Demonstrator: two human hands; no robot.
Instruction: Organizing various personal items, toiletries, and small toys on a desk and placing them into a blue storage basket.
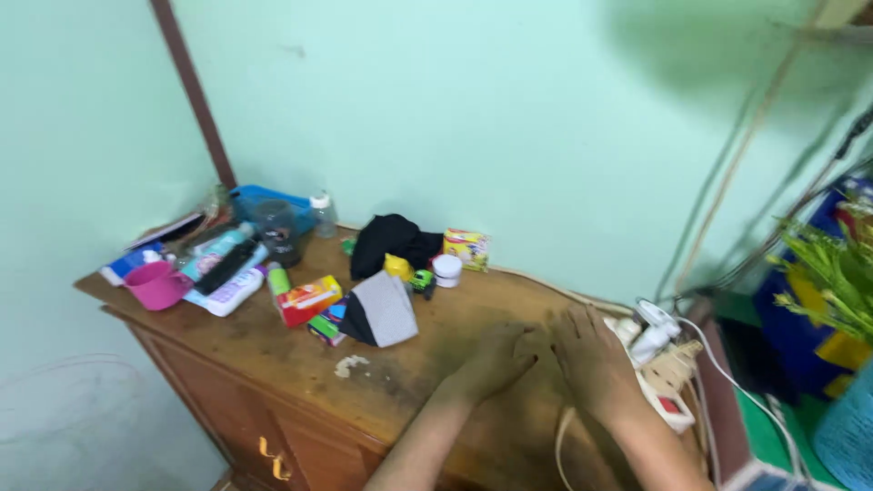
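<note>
My left hand and my right hand rest flat on the brown wooden cabinet top, side by side and almost touching. Both hold nothing, and their fingers point away from me. Just right of my right hand lies a white power strip with plugs and cables in it. A grey and black folded cloth lies to the left of my hands, and a small white scrap sits near the cabinet's front edge.
A clutter fills the back left of the cabinet: a pink cup, a red box, a black cloth, a white jar, a yellow box, bottles, a blue basket. Green plant leaves stand at right.
</note>
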